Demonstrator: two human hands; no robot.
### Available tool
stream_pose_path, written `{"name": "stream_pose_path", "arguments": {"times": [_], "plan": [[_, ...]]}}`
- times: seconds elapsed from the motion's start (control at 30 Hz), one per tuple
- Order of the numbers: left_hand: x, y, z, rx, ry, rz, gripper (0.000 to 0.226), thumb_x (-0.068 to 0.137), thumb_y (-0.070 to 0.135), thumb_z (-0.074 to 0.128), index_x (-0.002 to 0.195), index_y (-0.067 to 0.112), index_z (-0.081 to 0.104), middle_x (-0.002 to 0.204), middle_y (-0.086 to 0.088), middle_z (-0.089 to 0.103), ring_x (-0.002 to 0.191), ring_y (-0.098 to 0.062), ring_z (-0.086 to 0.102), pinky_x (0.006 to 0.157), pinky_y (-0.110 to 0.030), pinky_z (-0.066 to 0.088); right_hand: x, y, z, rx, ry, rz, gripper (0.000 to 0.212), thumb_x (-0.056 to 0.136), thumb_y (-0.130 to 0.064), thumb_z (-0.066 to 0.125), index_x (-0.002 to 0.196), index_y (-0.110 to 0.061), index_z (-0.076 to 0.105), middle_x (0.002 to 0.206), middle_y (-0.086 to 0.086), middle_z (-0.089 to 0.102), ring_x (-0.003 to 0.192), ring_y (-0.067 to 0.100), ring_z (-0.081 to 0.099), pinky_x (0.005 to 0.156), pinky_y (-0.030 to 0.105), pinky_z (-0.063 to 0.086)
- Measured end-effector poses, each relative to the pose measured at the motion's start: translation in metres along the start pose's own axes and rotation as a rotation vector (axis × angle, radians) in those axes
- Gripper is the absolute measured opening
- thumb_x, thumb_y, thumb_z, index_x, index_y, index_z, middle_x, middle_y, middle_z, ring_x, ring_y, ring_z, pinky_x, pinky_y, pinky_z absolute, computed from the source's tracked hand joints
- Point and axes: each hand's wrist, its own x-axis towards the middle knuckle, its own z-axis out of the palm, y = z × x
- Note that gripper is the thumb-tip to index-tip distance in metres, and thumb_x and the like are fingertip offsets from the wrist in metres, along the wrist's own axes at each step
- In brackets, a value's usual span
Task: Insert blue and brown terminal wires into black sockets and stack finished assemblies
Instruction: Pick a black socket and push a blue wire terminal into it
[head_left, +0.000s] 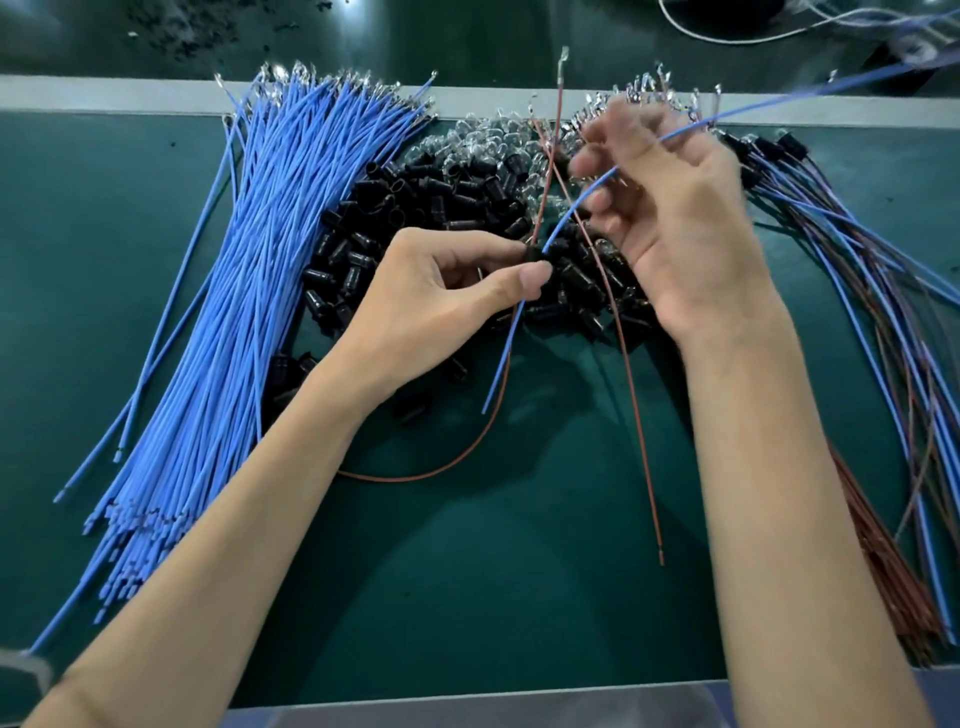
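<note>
Reaching in from the lower left of the frame, the left hand (457, 291) sits at the centre with its palm turned inward, thumb and forefinger pinching a small black socket (532, 254); the other fingers are curled beneath. The right hand (675, 218) is raised just right of centre, wrist bent back, its blurred fingers curled round a blue wire (571, 209) that runs from the socket up through them and off to the upper right. A brown wire (543, 197) rises from the same pinch towards the top edge; further blue and brown lengths hang below the left hand. Directly behind the hands lies a heap of black sockets (384, 208), with clear glass bulbs (483, 140) beyond it; a thick bundle of blue wires (260, 260) fans across the left side; finished assemblies (831, 260) are stacked along the right edge. Everything rests on a dark green mat (519, 571).
</note>
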Motion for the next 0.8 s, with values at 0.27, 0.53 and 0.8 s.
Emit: {"name": "stream_pose_path", "arguments": {"times": [0.27, 0.53, 0.8], "plan": [[-0.002, 0.002, 0.004, -0.002, -0.045, 0.034, 0.007, 0.087, 0.016, 0.069, 0.085, 0.011, 0.074, 0.068, 0.011, 0.071, 0.055, 0.009, 0.053, 0.053, -0.004, 0.035, -0.004, -0.001, 0.006, -0.209, -0.123, 0.059, 0.007, 0.092, -0.014, 0.063, 0.088, -0.012, 0.058, 0.064, -0.001, 0.070, 0.050, 0.003, 0.058, 0.050, 0.011, 0.046], [-0.004, 0.002, 0.005, 0.041, -0.086, 0.020, 0.010, 0.080, 0.022, 0.076, 0.081, 0.012, 0.075, 0.066, 0.002, 0.070, 0.060, -0.005, 0.054, 0.055, -0.015, 0.038, -0.004, -0.001, -0.004, -0.310, -0.089, 0.008, 0.020, 0.090, -0.021, 0.065, 0.071, -0.021, 0.065, 0.069, -0.005, 0.071, 0.056, 0.002, 0.057, 0.052, 0.012, 0.044], [-0.006, 0.003, 0.008, 0.130, -0.183, 0.017, 0.013, 0.086, 0.025, 0.070, 0.086, 0.013, 0.076, 0.069, -0.004, 0.070, 0.056, -0.005, 0.044, 0.049, -0.018, 0.034, -0.005, 0.000, -0.007, -0.406, -0.082, -0.064, 0.018, 0.089, -0.023, 0.065, 0.072, -0.022, 0.062, 0.060, -0.010, 0.064, 0.053, 0.002, 0.056, 0.053, 0.016, 0.045]]}}
